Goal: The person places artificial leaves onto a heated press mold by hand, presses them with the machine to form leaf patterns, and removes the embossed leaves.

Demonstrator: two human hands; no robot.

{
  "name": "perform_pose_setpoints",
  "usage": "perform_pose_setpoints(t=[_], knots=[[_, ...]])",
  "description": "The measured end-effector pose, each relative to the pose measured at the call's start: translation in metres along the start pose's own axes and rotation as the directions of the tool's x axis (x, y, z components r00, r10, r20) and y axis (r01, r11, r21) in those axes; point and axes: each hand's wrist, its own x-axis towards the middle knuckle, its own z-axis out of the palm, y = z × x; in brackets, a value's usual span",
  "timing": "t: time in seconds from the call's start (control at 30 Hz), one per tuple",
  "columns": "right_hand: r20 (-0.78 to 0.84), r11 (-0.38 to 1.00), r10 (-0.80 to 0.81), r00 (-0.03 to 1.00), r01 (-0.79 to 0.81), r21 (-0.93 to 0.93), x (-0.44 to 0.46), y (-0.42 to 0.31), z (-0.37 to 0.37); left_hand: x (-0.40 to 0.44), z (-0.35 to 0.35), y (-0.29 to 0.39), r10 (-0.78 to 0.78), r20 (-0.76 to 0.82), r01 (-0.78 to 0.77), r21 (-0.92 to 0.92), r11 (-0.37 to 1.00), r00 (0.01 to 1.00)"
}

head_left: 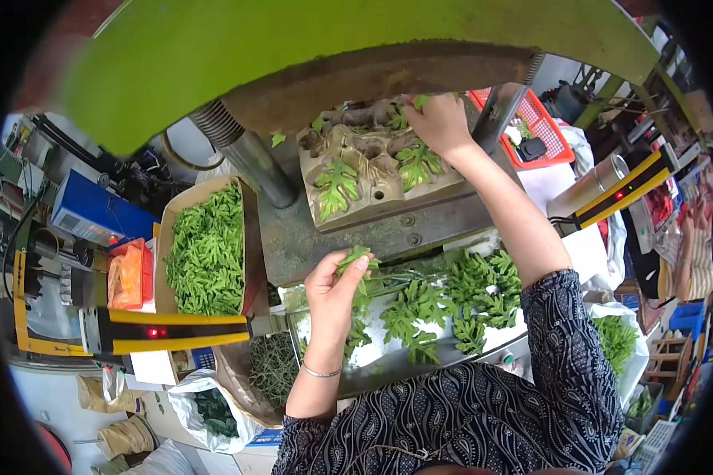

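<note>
My left hand [334, 293] is closed, with green artificial leaves [359, 261] pinched between thumb and fingers, in front of the press bed. Reaching under the press head, my right hand [442, 127] is at the back right of a tan metal mould [356, 210]. A green leaf [420, 101] shows at its fingertips, which are partly hidden. Lobed leaves lie on the mould: one at the front left [338, 187] and one at the front right [417, 165]. Smaller ones sit farther back. Below my hands, a tray [356, 360] holds many loose leaves [416, 313].
The green press head [333, 47] hangs over the mould between steel posts [253, 162]. Yellow-edged sensor bars stand at left [174, 331] and right [622, 190]. A cardboard box [253, 261] of leaves is at left, a red basket [558, 131] at back right.
</note>
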Motion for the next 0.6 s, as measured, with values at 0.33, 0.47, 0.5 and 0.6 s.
perform_pose_setpoints(t=[0.33,0.47,0.5,0.6], knots=[[0.33,0.787,-0.587,0.739,0.426,0.447,-0.112,-0.086,-0.076,-0.038,-0.01,0.016,-0.009,0.16,-0.022,0.194,0.981,0.987],[0.408,0.754,-0.65,0.642,0.475,0.453,-0.109,-0.098,-0.083,-0.046,-0.011,0.026,0.085,0.08,-0.099,0.196,0.976,0.993],[0.352,0.768,-0.615,0.705,0.435,0.47,-0.103,-0.101,-0.082,-0.046,-0.015,0.03,0.119,0.029,-0.121,0.137,0.983,0.993],[0.189,0.79,-0.46,0.868,0.303,0.533,-0.08,-0.102,-0.071,-0.043,-0.027,0.036,0.193,-0.123,-0.199,-0.035,0.979,0.973]])
